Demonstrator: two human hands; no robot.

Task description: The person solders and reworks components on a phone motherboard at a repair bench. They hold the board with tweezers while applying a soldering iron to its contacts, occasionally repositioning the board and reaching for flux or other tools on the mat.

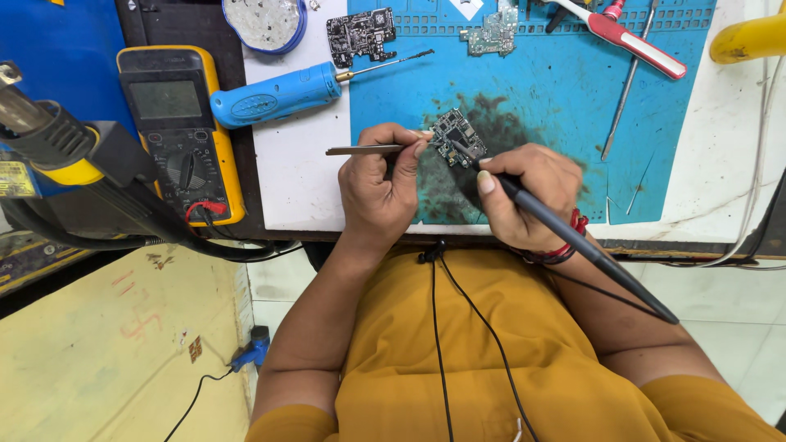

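we have a small circuit board [457,137] lying on the blue mat [565,98], right on the dark stained patch near the mat's front edge. our left hand [383,184] is closed around tweezers [364,150], fingers pinched together on the shaft, and the tips meet the board's left edge. our right hand [524,195] is clamped pen-style on a soldering iron [573,237], whose tip rests on or just above the board's lower middle; we cannot tell if it touches.

we judge the board to be light, thin, stiff and fragile. it would slide easily on the mat if nudged, so it wants pinning at a bare edge or corner, never on the tiny parts on its face. the tweezers' grip at the rim looks like the sensible place; a hard squeeze or twist could crack it or lift a part.

farther up the mat lie two more boards [360,34], a blue screwdriver [278,94] straddling the mat's left edge, and a red-handled tool [634,42]. a yellow multimeter [176,123] sits well to the left, a yellow-collared nozzle [49,139] nearer us.
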